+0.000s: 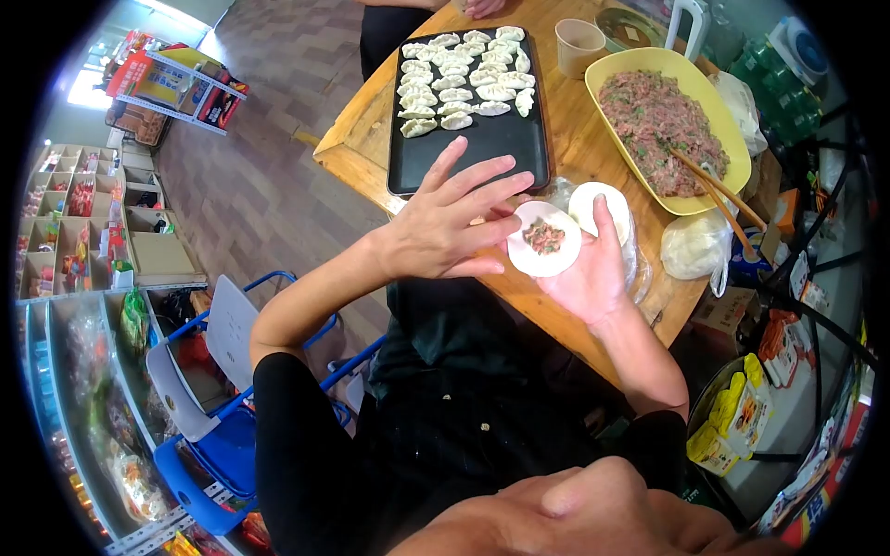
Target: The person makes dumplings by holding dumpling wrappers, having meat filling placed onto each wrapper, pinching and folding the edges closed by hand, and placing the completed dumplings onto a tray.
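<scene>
My right hand [593,278] is palm up, with a round dumpling wrapper [558,263] lying across its palm and fingers. A small mound of meat filling [544,237] sits in the middle of the wrapper. From the left, my left hand [459,208] reaches over with fingers spread; its lower fingertips are at the wrapper's left edge, and I cannot tell whether they touch it. Just behind my right thumb, more white wrappers [586,199] lie on clear plastic. A yellow basin [732,125] of minced meat [658,125] stands beyond, with wooden chopsticks [714,181] in it.
A black tray [464,157] on the wooden table [362,139] carries several rows of folded dumplings [454,82]. Near it stand a paper cup [579,46] and a white plastic bag [695,246]. Another person's hand [482,7] shows at the far edge. Blue chairs [218,445] and shelves [83,232] are left.
</scene>
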The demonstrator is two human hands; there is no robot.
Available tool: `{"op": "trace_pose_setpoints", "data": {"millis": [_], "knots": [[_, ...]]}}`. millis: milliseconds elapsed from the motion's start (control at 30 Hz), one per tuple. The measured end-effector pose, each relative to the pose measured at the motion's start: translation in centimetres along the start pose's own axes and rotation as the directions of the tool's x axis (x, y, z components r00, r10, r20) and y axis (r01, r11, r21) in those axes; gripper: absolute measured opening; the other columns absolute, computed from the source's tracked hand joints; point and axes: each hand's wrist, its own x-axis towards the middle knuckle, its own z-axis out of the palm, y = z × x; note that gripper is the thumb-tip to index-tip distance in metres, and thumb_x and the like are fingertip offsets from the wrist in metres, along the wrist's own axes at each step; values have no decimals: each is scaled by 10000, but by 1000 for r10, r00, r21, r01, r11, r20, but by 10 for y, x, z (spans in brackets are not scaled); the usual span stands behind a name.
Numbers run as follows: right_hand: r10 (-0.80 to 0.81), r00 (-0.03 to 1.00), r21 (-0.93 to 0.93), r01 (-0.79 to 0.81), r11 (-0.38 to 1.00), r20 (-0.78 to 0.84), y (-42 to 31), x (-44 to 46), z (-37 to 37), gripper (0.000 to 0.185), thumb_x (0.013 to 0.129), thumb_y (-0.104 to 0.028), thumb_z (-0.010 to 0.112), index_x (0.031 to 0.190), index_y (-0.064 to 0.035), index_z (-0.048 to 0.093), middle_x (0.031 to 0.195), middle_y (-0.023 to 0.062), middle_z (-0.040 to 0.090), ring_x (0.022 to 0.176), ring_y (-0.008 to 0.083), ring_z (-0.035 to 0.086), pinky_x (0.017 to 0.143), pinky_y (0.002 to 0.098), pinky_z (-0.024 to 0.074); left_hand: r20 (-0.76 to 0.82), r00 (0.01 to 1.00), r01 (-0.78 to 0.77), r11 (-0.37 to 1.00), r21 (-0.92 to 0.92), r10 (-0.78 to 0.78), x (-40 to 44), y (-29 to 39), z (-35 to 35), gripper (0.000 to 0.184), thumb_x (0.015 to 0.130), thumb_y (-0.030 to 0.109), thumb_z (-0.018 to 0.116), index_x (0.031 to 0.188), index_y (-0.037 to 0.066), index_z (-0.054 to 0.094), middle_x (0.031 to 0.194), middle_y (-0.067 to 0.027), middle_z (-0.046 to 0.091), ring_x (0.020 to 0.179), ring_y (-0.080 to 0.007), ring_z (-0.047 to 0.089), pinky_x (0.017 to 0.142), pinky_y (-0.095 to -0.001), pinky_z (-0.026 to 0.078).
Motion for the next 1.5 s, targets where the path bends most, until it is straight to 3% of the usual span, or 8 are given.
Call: {"op": "trace_pose_setpoints", "data": {"millis": [333, 500, 667, 767, 867, 1133, 1333, 1500], "knots": [[-33, 998, 160, 24, 987, 54, -2, 2, -16, 767, 962, -615, 359, 1344, 45, 443, 1364, 203, 495, 1281, 297, 470, 1119, 421, 328, -35, 999, -32, 997, -75, 29, -10, 23, 14, 489, 916, 542, 502, 1168, 155, 664, 1411, -147, 482, 1310, -331, 441, 1149, -581, 134], [-4, 997, 168, -9, 986, 75, -1, 1, -18, 744, 963, -617, 355, 1339, 18, 448, 1364, 199, 495, 1254, 280, 491, 1096, 426, 354, -22, 999, -45, 994, -95, 43, -9, 37, 29, 522, 887, 559, 527, 1222, 173, 631, 1445, -119, 453, 1364, -315, 370, 1138, -618, 109], [-49, 997, -44, 47, 998, -55, 4, 1, -5, 744, 968, -637, 282, 1358, -15, 407, 1395, 210, 454, 1328, 329, 421, 1132, 482, 314, -35, 999, 2, 998, -66, -4, -1, 54, 44, 584, 879, 591, 507, 1270, 172, 615, 1470, -106, 427, 1403, -313, 296, 1135, -628, 86], [-38, 999, 19, 39, 999, -39, 6, 0, -7, 741, 971, -635, 261, 1374, -27, 386, 1423, 216, 419, 1368, 339, 367, 1145, 502, 293, -107, 990, 82, 996, -45, -87, 9, 64, 53, 644, 871, 607, 504, 1288, 125, 599, 1480, -108, 413, 1408, -330, 279, 1128, -640, 64], [-48, 999, 96, 48, 994, 6, 7, 0, -10, 741, 963, -636, 302, 1359, -20, 415, 1411, 214, 439, 1326, 356, 418, 1126, 496, 310, -58, 986, 152, 988, -43, -154, 13, 70, 59, 713, 866, 632, 485, 1294, 71, 586, 1489, -119, 398, 1415, -345, 256, 1121, -647, 50], [-126, 991, -62, 124, 990, -34, 2, 1, -4, 705, 974, -624, 277, 1358, -46, 402, 1408, 190, 446, 1350, 316, 390, 1148, 482, 282, -82, 978, 183, 978, -97, -192, 5, 77, 46, 770, 896, 673, 395, 1288, 38, 581, 1493, -139, 389, 1418, -371, 240, 1114, -631, 29], [-89, 993, -141, 78, 987, -77, 9, 1, -9, 756, 963, -638, 298, 1420, -38, 350, 1453, 180, 409, 1349, 295, 399, 1142, 443, 293, -78, 942, 324, 945, -54, -327, 32, 73, 44, 728, 855, 638, 497, 1237, 25, 593, 1511, -169, 343, 1422, -385, 226, 1096, -658, 38], [-93, 996, -240, 93, 966, 11, 9, -2, -4, 796, 962, -656, 246, 1456, -33, 289, 1475, 188, 381, 1381, 312, 364, 1146, 450, 289, -92, 943, 312, 945, -99, -321, 30, 80, 46, 709, 852, 620, 520, 1232, 26, 593, 1509, -164, 343, 1421, -395, 225, 1080, -679, 70]]}}
